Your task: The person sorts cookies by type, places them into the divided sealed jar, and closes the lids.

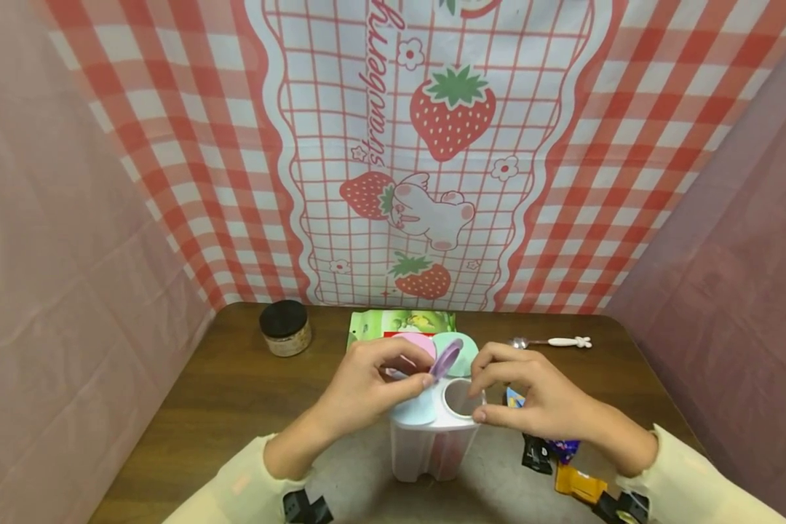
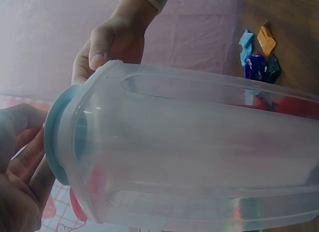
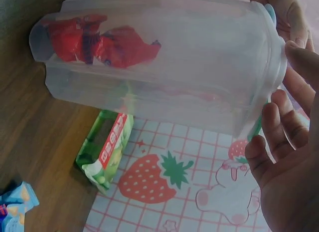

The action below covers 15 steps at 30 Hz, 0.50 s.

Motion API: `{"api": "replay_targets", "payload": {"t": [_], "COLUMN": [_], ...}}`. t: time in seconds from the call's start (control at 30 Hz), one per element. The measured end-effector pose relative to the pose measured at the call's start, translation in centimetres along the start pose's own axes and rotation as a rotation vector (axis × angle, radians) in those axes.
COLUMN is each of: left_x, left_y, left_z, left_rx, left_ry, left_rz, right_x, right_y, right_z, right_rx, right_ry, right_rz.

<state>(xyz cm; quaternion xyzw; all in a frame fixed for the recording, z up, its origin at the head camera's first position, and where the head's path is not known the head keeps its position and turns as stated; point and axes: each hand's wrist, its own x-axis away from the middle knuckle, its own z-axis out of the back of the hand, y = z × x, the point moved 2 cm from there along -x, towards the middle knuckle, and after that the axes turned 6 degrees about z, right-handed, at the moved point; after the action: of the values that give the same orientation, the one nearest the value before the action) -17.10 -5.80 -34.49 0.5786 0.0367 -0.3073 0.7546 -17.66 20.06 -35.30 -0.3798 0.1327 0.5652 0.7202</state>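
A translucent storage container (image 1: pixel 406 451) with a white top stands upright before me. My left hand (image 1: pixel 375 378) pinches a purple round lid (image 1: pixel 448 358) between thumb and fingers, tilted up beside a round opening in the top. At that opening's right side, my right hand (image 1: pixel 538 386) holds the container's rim, thumb at the front corner and fingers curved over the edge. Pink (image 1: pixel 416 342), mint green (image 1: pixel 461 362) and light blue (image 1: pixel 414 412) lids sit on the other parts of the top. Red wrapped packets (image 3: pixel 127 47) show through the wall, low inside the container.
Small wrapped snacks, including an orange packet (image 1: pixel 579 483) and a black packet (image 1: pixel 536 453), lie under my right forearm. Behind the container is a green package (image 1: pixel 367 324). A black-lidded jar (image 1: pixel 285 329) stands back left; a white-handled spoon (image 1: pixel 566 342) lies back right.
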Motion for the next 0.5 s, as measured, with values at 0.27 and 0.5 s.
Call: {"api": "replay_targets", "payload": {"t": [0.27, 0.5], "left_x": [0.1, 0.1], "left_y": [0.0, -0.1], "left_z": [0.0, 0.0], "left_rx": [-0.004, -0.007], "left_ry": [0.013, 0.012], "left_rz": [-0.012, -0.021], "right_x": [1.6, 5.6], "right_y": [0.1, 1.1], "right_z": [2.2, 4.4], "right_rx": [0.052, 0.143], "right_ry": [-0.026, -0.05], "right_rz": [-0.168, -0.289]}}
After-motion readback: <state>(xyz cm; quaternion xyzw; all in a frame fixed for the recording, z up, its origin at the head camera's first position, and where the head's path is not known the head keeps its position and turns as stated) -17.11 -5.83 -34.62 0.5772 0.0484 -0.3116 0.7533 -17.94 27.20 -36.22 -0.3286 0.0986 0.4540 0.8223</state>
